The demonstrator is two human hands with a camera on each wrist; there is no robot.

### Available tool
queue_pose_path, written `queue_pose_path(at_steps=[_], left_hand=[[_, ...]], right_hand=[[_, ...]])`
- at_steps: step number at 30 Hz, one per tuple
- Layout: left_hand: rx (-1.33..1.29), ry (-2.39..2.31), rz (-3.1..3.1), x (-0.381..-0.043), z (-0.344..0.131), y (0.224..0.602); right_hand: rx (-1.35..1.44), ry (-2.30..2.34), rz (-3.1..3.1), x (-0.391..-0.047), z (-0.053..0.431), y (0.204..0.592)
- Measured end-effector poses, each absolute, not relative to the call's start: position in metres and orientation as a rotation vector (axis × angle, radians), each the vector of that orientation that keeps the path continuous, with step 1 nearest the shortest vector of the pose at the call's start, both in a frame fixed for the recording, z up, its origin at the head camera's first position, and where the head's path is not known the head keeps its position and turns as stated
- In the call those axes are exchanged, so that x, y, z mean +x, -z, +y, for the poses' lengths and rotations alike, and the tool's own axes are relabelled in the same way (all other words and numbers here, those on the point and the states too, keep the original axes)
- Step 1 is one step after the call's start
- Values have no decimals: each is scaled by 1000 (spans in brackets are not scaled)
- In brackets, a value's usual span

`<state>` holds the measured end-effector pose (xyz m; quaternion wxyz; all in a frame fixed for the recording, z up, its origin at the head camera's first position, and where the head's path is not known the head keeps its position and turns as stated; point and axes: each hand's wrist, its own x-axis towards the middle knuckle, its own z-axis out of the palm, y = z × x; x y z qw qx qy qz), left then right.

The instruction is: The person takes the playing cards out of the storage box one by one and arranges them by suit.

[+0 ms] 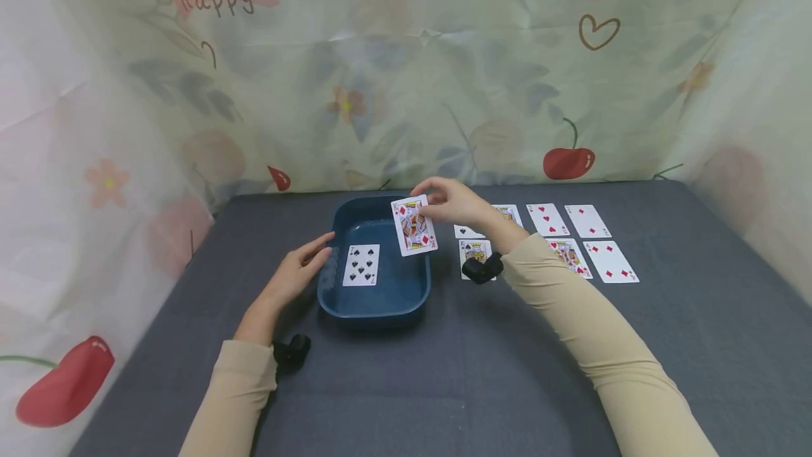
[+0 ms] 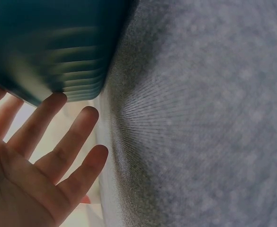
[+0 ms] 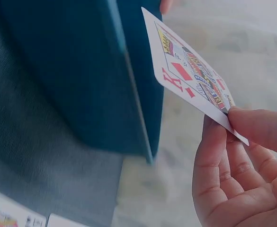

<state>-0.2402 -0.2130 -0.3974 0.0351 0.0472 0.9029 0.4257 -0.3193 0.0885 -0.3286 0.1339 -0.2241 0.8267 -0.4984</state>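
Note:
My right hand (image 1: 453, 202) pinches a king of diamonds playing card (image 1: 415, 226) between thumb and fingers, above the right side of a blue plastic tray (image 1: 374, 314). The right wrist view shows the same card (image 3: 190, 71) tilted, its thumb side near the hand. Inside the tray a seven of spades (image 1: 361, 265) lies face up toward the left. My left hand (image 1: 294, 272) touches the tray's left wall with straight, spread fingers; in the left wrist view these fingers (image 2: 72, 142) lie against or close to the ribbed tray side (image 2: 81, 71).
Right of the tray, face-up cards lie in two rows, among them a three of hearts (image 1: 548, 220), a two of diamonds (image 1: 588, 221), a four of diamonds (image 1: 611, 261) and a king (image 1: 475, 251). My right forearm covers some. A patterned curtain (image 1: 412, 90) hangs behind the grey tabletop (image 1: 406, 400).

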Motion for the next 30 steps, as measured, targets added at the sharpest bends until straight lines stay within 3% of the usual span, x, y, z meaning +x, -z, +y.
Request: queue_pose_path(at_steps=[30], left_hand=[[126,-1304,2764,-241,-213,397]], right_hand=[[-400,1333,2569,-282,219,351]])
